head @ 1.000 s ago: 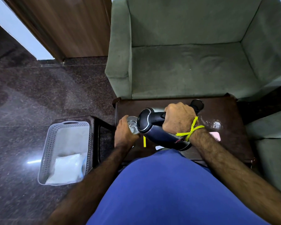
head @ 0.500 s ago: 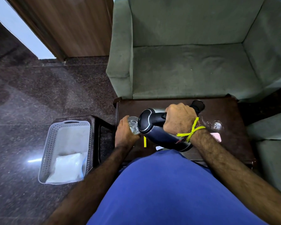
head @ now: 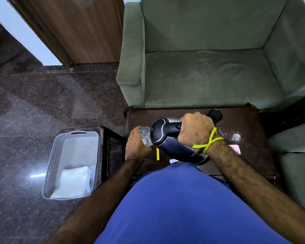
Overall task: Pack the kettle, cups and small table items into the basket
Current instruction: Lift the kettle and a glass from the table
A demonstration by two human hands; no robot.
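Kettle tipped over a glass above the dark table.

The kettle [head: 174, 147] is held tilted above the dark wooden table [head: 250, 124], its lid end lowered toward a clear glass cup [head: 145, 137]. Its handle is gripped by the right hand [head: 196, 128], fingers curled round it; a yellow thread [head: 208, 142] is tied at that wrist. The cup is clasped by the left hand [head: 136, 146] near the table's left edge. A second glass [head: 235, 136] and a yellow strip [head: 158, 154] are seen on the table. The grey perforated basket [head: 51, 166], holding a white packet [head: 74, 182], is set on a low stool to the left, apart from the kettle. A green armchair [head: 201, 76] stands beyond the table.
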